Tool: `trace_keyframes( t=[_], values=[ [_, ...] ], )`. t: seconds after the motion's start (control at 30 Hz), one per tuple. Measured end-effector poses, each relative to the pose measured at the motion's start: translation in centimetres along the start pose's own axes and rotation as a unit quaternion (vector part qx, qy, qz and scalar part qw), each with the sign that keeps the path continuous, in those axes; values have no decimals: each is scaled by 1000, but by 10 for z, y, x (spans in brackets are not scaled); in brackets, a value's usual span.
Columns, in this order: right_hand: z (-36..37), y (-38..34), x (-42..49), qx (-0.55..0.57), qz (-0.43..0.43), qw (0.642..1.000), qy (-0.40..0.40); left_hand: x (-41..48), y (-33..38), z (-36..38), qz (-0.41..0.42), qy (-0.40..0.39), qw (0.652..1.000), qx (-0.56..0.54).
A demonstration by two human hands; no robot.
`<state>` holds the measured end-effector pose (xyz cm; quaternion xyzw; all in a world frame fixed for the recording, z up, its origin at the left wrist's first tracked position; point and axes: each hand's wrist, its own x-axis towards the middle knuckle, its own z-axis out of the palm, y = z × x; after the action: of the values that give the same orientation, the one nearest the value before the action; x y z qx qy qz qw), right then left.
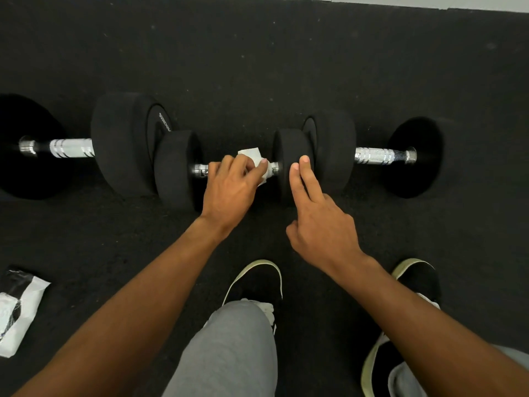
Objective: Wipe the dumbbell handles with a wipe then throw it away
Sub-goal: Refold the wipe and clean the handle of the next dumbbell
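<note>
Three black dumbbells lie in a row on the dark rubber floor. On the small middle dumbbell (176, 170), my left hand (232, 190) grips a white wipe (254, 156) wrapped over the chrome handle. My right hand (317, 216) rests two straight fingers on that dumbbell's right head (289, 150); its other fingers are curled under. The left dumbbell (123, 141) shows its bare chrome handle (71, 148). The right dumbbell (335, 147) shows its handle (378, 155) too.
A white and black wipe packet (17, 310) lies on the floor at the lower left. My two black shoes (257, 282) and grey trouser knees sit just behind the hands. A pale floor strip (429, 1) runs along the top edge.
</note>
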<state>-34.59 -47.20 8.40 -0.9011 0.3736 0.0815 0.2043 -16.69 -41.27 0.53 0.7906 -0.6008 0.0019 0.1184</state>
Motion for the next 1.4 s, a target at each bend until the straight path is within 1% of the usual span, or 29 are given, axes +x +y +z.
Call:
trace_keyframes(
  t=[0.23, 0.43, 0.5, 0.57, 0.73, 0.83, 0.9, 1.0, 1.1, 1.17, 1.27, 1.4],
  values=[
    [-2, 0, 0, -4, -4, 1000, 1, -1, -1, 7, 19, 42, 999, 22],
    [-3, 0, 2, 0, -4, 1000, 0, 9, 0, -3, 9, 29, 999, 10],
    [-3, 1, 2, 3, -5, 1000, -3, 16, 2, -8, -5, 15, 1000, 0],
    [-4, 1, 1, 2, -6, 1000, -5, 25, 4, -13, -42, -10, 999, -19],
    [-3, 1, 0, -3, -5, 1000, -6, 48, 4, -15, -108, -115, 983, -91],
    [-4, 1, 1, -4, -5, 1000, -11, 58, 5, -17, -136, -152, 973, -107],
    [-4, 2, 2, -4, -4, 1000, -12, 54, 5, -15, -117, -131, 980, -95],
    [-4, 2, 2, 0, -2, 1000, -14, 34, 2, -11, -42, -48, 995, -78],
    [-3, 2, 0, -2, -4, 1000, -13, 18, 1, -4, 27, -6, 1000, 1],
    [-3, 1, 0, -3, -2, 1000, -13, 13, 1, 0, 47, 15, 998, 34],
    [-4, 2, 0, -2, 0, 1000, -17, 7, -2, 6, 66, 44, 995, 52],
    [-5, 2, 0, -1, -5, 1000, -19, 0, -8, 9, 58, 70, 994, 60]
  ],
)
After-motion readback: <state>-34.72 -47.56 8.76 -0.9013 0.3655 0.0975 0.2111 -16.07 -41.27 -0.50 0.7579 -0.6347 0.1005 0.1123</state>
